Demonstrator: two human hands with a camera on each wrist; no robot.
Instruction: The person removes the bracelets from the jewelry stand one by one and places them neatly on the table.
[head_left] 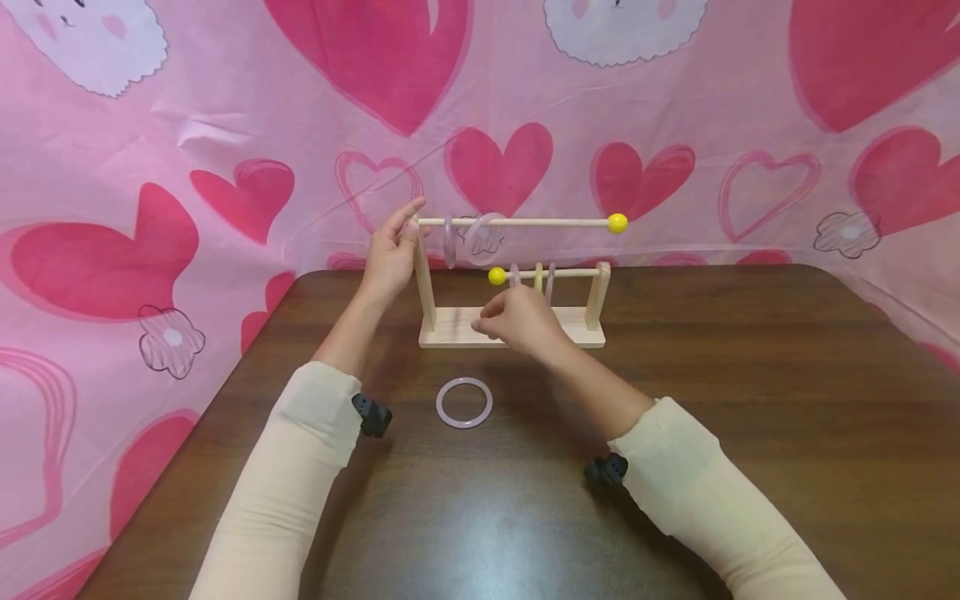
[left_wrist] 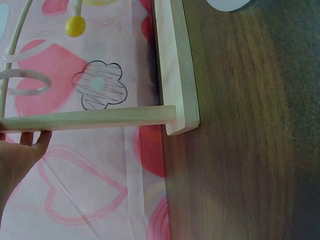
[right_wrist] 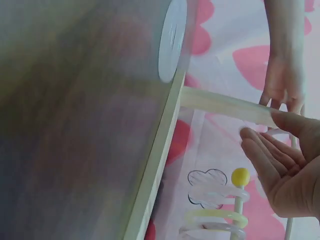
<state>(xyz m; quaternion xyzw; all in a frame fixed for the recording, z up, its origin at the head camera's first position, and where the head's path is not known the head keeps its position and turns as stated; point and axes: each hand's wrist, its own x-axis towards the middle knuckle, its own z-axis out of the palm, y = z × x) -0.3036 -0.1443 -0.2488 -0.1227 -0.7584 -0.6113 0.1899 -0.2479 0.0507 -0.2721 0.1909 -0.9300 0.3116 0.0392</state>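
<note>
A wooden stand (head_left: 442, 329) with two posts rises from the table. My left hand (head_left: 390, 257) grips the top of its taller left post (head_left: 425, 283), thumb and fingertips against the wood. Two translucent rings hang on the long upper rod (head_left: 555, 222): a lavender ring (head_left: 449, 242) and a paler ring (head_left: 471, 242). The shorter lower rod (head_left: 577, 273) carries a yellow ring (head_left: 538, 277) between two lavender ones. Just before that rod is my right hand (head_left: 525, 321); in the right wrist view, its thumb and bent fingers (right_wrist: 267, 155) stand apart around nothing.
A loose lavender ring (head_left: 464, 424) lies flat on the brown table (head_left: 465, 517), nearer me than the stand. Yellow beads cap the upper rod's right end (head_left: 617, 223) and the lower rod's left end (head_left: 497, 276). Behind hangs a pink heart-patterned cloth (head_left: 225, 125).
</note>
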